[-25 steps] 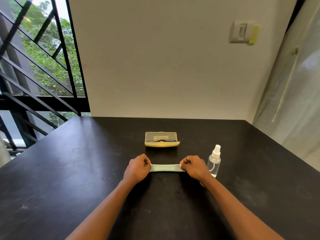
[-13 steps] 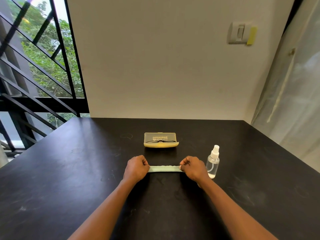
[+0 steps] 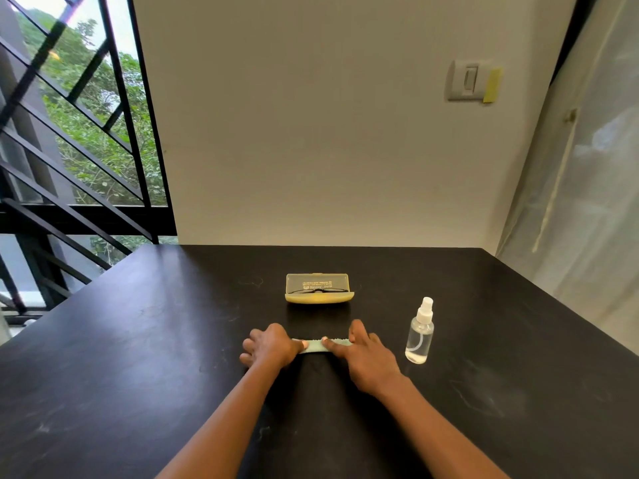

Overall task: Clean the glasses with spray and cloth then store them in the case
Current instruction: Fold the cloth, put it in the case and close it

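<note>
A folded pale-green cloth (image 3: 313, 346) lies as a narrow strip on the black table (image 3: 138, 340). My left hand (image 3: 269, 349) rests at its left end, fingers spread on the table and thumb on the cloth. My right hand (image 3: 366, 354) covers its right end, fingers stretched out and thumb pressing the strip. Behind the cloth stands the open yellow case (image 3: 318, 297), its clear lid up, with dark-framed glasses (image 3: 318, 290) inside. A clear spray bottle (image 3: 420, 335) with a white nozzle stands upright just right of my right hand.
A pale wall closes off the table's far edge. A barred window is at the left and a plastic-covered surface at the right. The table's left edge runs diagonally toward the window.
Both hands have gone from curled fists gripping the cloth's ends to flatter hands with fingers stretched out. They have moved closer together, so less of the cloth shows between them.
</note>
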`<state>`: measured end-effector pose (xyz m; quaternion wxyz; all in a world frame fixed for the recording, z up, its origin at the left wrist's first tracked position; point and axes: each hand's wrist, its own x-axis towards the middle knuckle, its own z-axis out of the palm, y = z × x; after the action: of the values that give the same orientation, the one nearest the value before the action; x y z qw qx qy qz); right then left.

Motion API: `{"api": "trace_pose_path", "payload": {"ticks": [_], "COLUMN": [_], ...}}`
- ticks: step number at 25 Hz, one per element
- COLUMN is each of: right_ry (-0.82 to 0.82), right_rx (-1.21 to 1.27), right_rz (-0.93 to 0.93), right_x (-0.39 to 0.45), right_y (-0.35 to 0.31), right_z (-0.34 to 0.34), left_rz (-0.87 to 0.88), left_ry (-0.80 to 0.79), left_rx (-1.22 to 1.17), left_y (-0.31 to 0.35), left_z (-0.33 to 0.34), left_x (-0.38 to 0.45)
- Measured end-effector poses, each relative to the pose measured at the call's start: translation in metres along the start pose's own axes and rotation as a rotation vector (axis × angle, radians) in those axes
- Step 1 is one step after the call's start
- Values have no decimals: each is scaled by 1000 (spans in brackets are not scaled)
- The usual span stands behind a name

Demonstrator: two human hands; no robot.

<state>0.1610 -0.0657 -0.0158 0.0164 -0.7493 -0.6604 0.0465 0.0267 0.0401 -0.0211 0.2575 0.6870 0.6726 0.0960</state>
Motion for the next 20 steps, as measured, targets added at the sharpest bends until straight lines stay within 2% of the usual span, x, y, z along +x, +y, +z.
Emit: {"api": "trace_pose_path", "payload": {"ticks": [5, 8, 11, 20], "right_ry": [-72, -85, -83, -59], "right_rx": [-140, -163, -149, -251], "right_rz": [79, 127, 140, 10], "right_x": [-8, -14, -16, -4], "right_y": [8, 16, 12, -33], "right_z": [-3, -8, -12, -7], "left_rz": [-2, -11, -126, -53], "left_ry": [-20, -119, -233, -88], "left_rx": [-166, -501, -779, -734], "left_y": [1, 2, 4, 1], "left_z": [0, -4, -11, -22], "left_x": [4, 5, -1, -9]}}
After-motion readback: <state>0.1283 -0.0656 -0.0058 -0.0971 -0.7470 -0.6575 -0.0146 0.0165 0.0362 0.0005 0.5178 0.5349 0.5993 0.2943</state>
